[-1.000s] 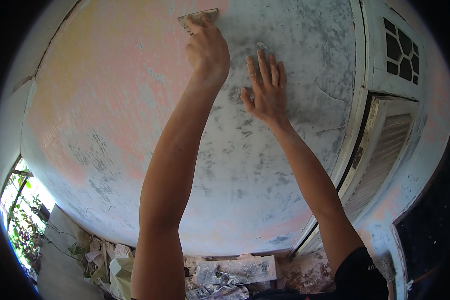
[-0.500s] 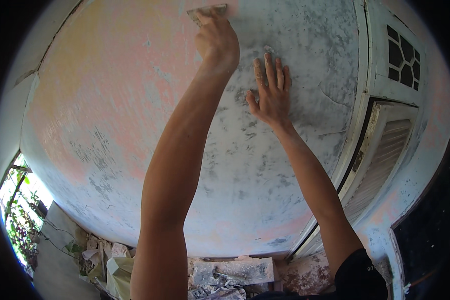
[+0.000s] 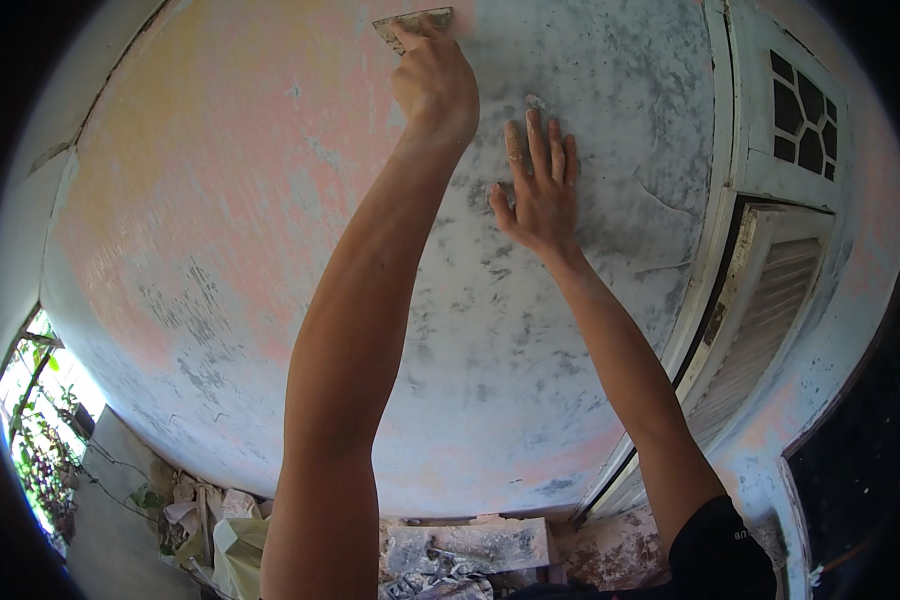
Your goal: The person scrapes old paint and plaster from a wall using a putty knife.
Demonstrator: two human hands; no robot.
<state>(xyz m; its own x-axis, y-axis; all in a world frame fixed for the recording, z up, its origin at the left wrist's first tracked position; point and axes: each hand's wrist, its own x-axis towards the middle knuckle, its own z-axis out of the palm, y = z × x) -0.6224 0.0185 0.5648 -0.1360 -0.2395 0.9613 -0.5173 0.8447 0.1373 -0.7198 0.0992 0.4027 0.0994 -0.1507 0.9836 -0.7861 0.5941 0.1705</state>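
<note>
My left hand [image 3: 437, 85] is closed on a scraper [image 3: 412, 24], a flat plate with worn, smeared faces, at the top of the view. Its fingers lie over the plate, which is held up against the wall [image 3: 530, 330]; any handle is hidden by the hand. Lower and to the right, my right hand [image 3: 544, 195] rests on the wall, palm down and fingers spread, with pale dust on the fingertips. The wall is patchy: pink and yellow paint at left, bluish white with grey smudges around the right hand.
A white-framed door or shutter [image 3: 770, 290] with slats and a patterned vent [image 3: 805, 115] stands at right. Along the wall's foot lie a dusty slab [image 3: 465, 545], rubble and a pale sheet [image 3: 238, 555]. Plants [image 3: 45, 450] show through a bright opening at far left.
Almost nothing has moved. Both hands keep their places on the wall, and the view has shifted very slightly.
</note>
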